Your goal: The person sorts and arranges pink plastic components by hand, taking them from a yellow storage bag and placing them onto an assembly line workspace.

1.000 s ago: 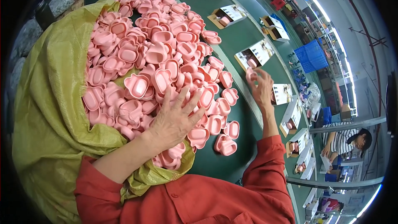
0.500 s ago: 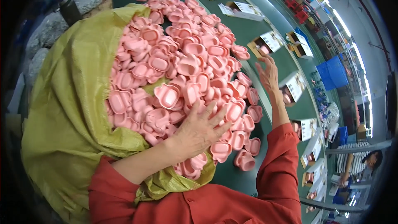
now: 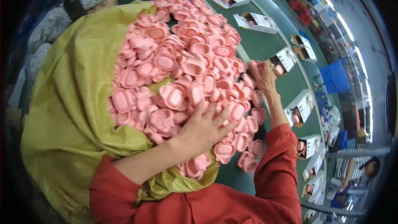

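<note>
- Our left hand point(image 3: 203, 129): fingers spread wide & flat, palm down on the pink shells point(image 3: 186, 62) at the near edge of the heap; pressing on them, gripping none.
- Our right hand point(image 3: 262, 74): reached out to the heap's right edge, fingers curled round sth pink; looks like 1 shell, can't tell for sure as it's small & partly hidden.
- Shells: too many to count, well over 50; piled on the green worktop point(image 3: 261, 43), spilling from the sack point(image 3: 70, 112) on our left. A few lie loose near our right sleeve, approx 4.
- Sack: 1, yellow-green, open, its edge folded under the heap & under our left forearm.
- Boxes point(image 3: 298, 110): white, open, in a curved row along the worktop's right side, approx 9 in view; several hold a pink piece.
- Another person point(image 3: 365, 170) sits far right, well apart from us.
</note>
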A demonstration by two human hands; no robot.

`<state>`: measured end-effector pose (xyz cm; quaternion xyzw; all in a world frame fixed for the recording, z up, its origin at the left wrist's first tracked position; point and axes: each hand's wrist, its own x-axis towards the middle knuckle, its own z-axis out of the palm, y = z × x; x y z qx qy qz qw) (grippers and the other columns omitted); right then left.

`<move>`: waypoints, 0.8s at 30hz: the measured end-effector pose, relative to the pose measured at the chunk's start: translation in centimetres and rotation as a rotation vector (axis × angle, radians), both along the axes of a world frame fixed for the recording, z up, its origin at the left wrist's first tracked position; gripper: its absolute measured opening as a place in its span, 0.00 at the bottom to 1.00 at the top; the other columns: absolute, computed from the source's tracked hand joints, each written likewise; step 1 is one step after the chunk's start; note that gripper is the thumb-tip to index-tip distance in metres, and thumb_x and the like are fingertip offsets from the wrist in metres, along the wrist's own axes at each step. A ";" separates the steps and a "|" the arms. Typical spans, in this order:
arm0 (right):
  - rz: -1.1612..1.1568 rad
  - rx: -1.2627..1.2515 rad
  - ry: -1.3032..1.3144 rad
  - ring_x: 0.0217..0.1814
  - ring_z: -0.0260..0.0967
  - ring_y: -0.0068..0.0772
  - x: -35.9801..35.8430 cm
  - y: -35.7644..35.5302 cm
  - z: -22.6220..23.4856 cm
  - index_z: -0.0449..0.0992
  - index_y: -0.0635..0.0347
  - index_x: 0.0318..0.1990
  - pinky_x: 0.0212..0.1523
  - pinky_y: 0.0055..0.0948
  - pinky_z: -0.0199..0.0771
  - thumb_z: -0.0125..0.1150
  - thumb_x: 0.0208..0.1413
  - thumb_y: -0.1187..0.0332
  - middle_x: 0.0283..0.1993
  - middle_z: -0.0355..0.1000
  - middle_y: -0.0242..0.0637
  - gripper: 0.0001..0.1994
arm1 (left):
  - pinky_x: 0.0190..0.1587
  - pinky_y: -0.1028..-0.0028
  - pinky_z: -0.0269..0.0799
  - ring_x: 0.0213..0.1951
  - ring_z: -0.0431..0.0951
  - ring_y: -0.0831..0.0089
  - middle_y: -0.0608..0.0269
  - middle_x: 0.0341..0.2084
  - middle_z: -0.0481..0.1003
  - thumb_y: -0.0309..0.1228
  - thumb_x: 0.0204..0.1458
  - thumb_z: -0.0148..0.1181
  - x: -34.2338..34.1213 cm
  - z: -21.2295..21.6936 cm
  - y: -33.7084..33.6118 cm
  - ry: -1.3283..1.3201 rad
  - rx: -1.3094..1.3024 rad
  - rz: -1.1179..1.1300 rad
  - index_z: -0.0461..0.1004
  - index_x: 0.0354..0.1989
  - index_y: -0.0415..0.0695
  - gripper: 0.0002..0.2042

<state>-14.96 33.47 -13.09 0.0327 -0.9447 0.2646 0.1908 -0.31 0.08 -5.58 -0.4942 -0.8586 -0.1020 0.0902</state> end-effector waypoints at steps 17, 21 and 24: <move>-0.806 0.480 0.310 0.64 0.66 0.47 5.5 11.2 -1.6 0.80 0.58 0.42 0.63 0.47 0.59 0.68 0.50 0.53 0.56 0.74 0.48 0.19 | 0.63 0.37 0.57 0.60 0.64 0.43 0.45 0.68 0.55 0.36 0.49 0.64 0.2 -0.9 -0.4 0.016 0.018 -0.002 0.62 0.68 0.50 0.34; -0.417 -0.089 0.153 0.63 0.67 0.47 7.7 10.1 -1.1 0.80 0.61 0.40 0.65 0.48 0.57 0.68 0.53 0.59 0.55 0.74 0.49 0.15 | 0.67 0.33 0.46 0.62 0.66 0.41 0.44 0.67 0.58 0.36 0.55 0.58 0.2 -0.2 -0.4 -0.027 -0.043 -0.013 0.62 0.69 0.49 0.31; -0.184 0.266 0.106 0.57 0.70 0.44 10.3 4.8 -0.5 0.79 0.61 0.38 0.61 0.44 0.60 0.70 0.52 0.61 0.52 0.76 0.41 0.13 | 0.67 0.33 0.45 0.62 0.66 0.41 0.44 0.67 0.58 0.36 0.55 0.57 0.3 -0.2 -0.8 -0.028 -0.058 0.004 0.62 0.70 0.49 0.31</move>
